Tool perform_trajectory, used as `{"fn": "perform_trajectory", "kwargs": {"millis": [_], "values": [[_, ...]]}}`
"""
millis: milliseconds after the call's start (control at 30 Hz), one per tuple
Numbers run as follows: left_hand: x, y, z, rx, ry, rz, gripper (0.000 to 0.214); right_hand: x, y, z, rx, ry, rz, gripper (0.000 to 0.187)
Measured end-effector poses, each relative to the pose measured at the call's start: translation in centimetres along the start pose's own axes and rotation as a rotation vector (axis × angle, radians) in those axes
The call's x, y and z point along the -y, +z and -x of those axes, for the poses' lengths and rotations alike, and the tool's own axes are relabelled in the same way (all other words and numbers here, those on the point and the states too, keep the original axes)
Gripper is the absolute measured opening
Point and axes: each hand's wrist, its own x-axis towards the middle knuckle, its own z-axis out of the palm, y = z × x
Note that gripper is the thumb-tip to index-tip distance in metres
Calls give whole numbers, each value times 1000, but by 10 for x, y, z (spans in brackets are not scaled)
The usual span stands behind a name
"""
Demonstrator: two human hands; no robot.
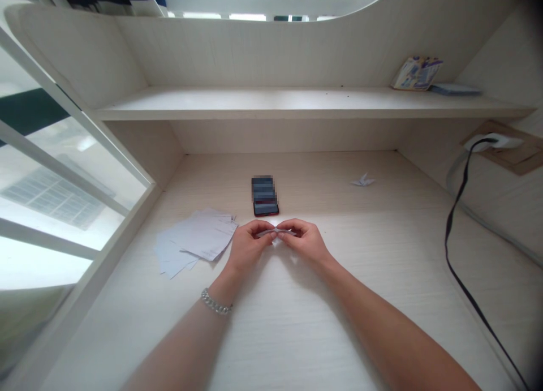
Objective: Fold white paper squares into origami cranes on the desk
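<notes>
Both my hands meet over the middle of the desk, pinching a small folded piece of white paper (276,230). My left hand (250,243), with a chain bracelet (216,304) on its wrist, grips the left end between thumb and fingers. On the other end, my right hand (306,239) is closed in a similar pinch. Fingers cover much of the paper, so its full shape is hidden. Just beyond the hands lies a phone (265,196), its screen facing up. Left of my left hand is a loose pile of white paper sheets (199,235).
A small folded paper figure (363,180) sits at the back right of the desk (365,317). Above runs a shelf (254,102) with a printed packet (416,73) and a flat bluish item (455,89). A black cable (450,232) hangs from the wall socket (504,142) on the right.
</notes>
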Motion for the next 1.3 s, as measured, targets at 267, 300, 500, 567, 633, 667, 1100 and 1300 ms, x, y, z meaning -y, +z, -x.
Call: {"fn": "perform_trajectory", "kwargs": {"millis": [267, 300, 500, 567, 633, 667, 1100, 1300], "values": [[-3, -1, -1, 49, -39, 8, 19, 4, -5, -1, 103, 24, 65, 20], [-3, -1, -1, 57, -39, 2, 19, 5, -5, 0, 114, 30, 60, 20], [-3, -2, -1, 87, -40, -15, 21, 3, -5, 0, 126, 55, 4, 22], [-4, -2, 0, 87, -62, -3, 21, 2, -5, -1, 119, 84, -28, 24], [-5, -1, 0, 81, -85, 23, 20, 2, -5, -1, 113, 124, -69, 25], [-6, -1, 0, 79, -94, 37, 20, 2, -5, -1, 108, 142, -86, 25], [-6, 2, 1, 57, -104, 97, 19, 7, 3, 1, 2, 246, -244, 18], [-7, 0, 1, 95, -82, 30, 21, 5, 2, 1, 27, 215, -240, 19]]}}
